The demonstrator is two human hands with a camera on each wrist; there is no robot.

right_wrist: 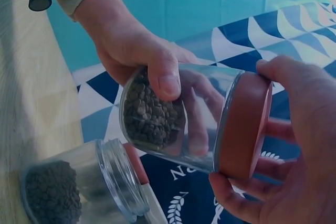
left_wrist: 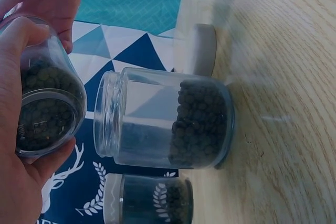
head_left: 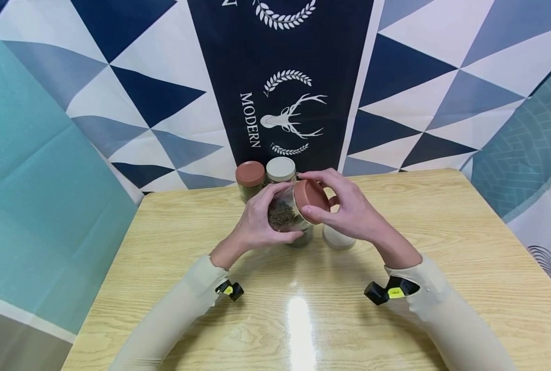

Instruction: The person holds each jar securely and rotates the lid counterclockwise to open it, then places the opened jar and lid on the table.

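Above the table my left hand (head_left: 255, 221) grips a glass jar (right_wrist: 152, 111) around its body, tilted on its side and partly filled with dark brown bean-like pieces. The fingers and thumb of my right hand (head_left: 351, 208) hold the rim of its reddish-brown lid (right_wrist: 244, 127), which sits on the jar's mouth. Below the held jar, an uncovered glass jar (left_wrist: 149, 119) with similar dark pieces at its bottom stands upright on the table. A white lid (head_left: 337, 239) lies on the table close beside that jar, under my right hand.
At the table's back edge stand a jar with a reddish-brown lid (head_left: 250, 174) and one with a white lid (head_left: 281, 169). Behind them hangs a patterned cloth (head_left: 294, 113) with triangles and a deer print. The wooden table (head_left: 187, 247) extends on both sides of my arms.
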